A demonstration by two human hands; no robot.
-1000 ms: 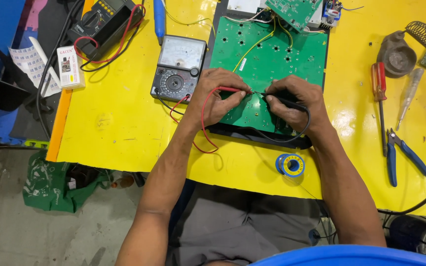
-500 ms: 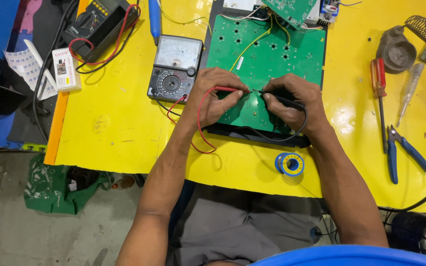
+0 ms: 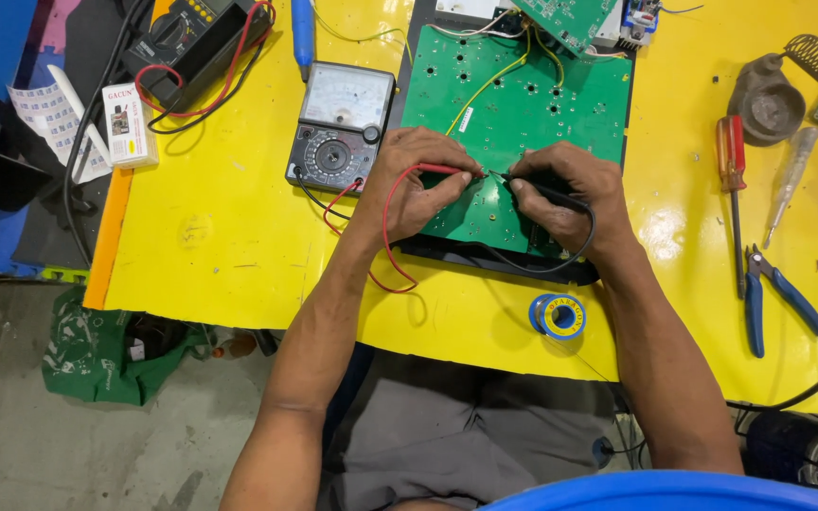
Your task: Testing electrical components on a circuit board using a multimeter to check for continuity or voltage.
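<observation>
A large green circuit board (image 3: 532, 114) lies on a yellow table (image 3: 220, 237), with yellow wires running across it. My left hand (image 3: 418, 185) pinches a red test probe (image 3: 452, 170) whose tip touches the board near its front edge. My right hand (image 3: 565, 199) grips a black test probe (image 3: 542, 189), its tip meeting the board close to the red one. Red and black leads (image 3: 385, 246) loop back to an analogue meter (image 3: 338, 128) standing just left of the board.
A blue solder reel (image 3: 558, 315) sits near the front edge. Right of the board lie a red screwdriver (image 3: 733, 185), a clear-handled screwdriver (image 3: 788, 180), blue-handled pliers (image 3: 773, 293) and a soldering iron stand (image 3: 769, 99). A second meter (image 3: 191, 38) and a small white box (image 3: 130, 123) lie at far left.
Both hands stay on the probes at the same spot on the board; only the view has shifted slightly.
</observation>
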